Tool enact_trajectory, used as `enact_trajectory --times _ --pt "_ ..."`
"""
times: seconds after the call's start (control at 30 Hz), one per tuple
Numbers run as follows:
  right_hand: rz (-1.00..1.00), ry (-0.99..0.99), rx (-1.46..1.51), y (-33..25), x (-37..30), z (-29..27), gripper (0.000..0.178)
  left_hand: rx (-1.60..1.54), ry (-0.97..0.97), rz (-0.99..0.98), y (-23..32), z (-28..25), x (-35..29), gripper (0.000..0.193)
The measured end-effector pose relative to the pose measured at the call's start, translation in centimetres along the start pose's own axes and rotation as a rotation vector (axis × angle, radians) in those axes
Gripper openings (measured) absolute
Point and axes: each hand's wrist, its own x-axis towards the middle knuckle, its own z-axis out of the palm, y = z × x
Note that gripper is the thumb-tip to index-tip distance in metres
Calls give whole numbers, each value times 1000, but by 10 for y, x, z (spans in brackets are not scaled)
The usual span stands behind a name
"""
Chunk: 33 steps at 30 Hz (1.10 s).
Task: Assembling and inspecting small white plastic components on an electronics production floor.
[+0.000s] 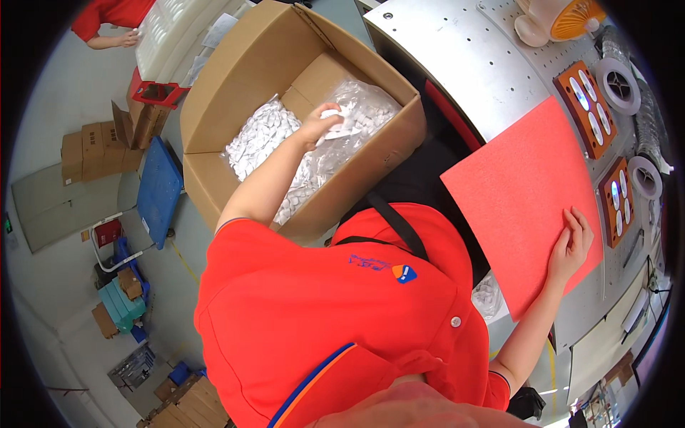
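My left hand (322,125) reaches into a large open cardboard box (232,89) at my left. Its fingers are curled round a few small white pieces (341,127), whose exact kind I cannot make out. Below it lies a clear plastic bag (382,107) with many white pieces in it, and beside that a heap of similar white pieces (260,135) fills part of the box. My right hand (572,244) lies flat, fingers stretched, on a red sheet (517,189) that covers part of the metal worktop at my right.
Two orange-brown fixtures (564,83) holding white oval parts stand beyond the red sheet, near ring-shaped rolls (606,71). An orange-and-white object (571,21) sits at the back. A blue platform cart (158,192) and cartons (93,153) stand left. A co-worker's hand (128,39) touches white stacked trays (168,36).
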Motion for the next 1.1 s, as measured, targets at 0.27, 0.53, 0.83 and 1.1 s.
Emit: enact_trajectory --times 0.27,0.53,0.83,1.1 --pt "-10 49 30 4 -1 -7 27 -707 -263 147 91 -6 -34 17" --pt "-42 179 104 -5 5 -6 31 -162 -781 309 232 208 -75 27" --pt "61 302 342 6 -9 -12 57 1016 -892 1257 230 400 -97 38" --pt "136 179 246 1 2 -8 45 672 -639 1291 230 279 -72 41"
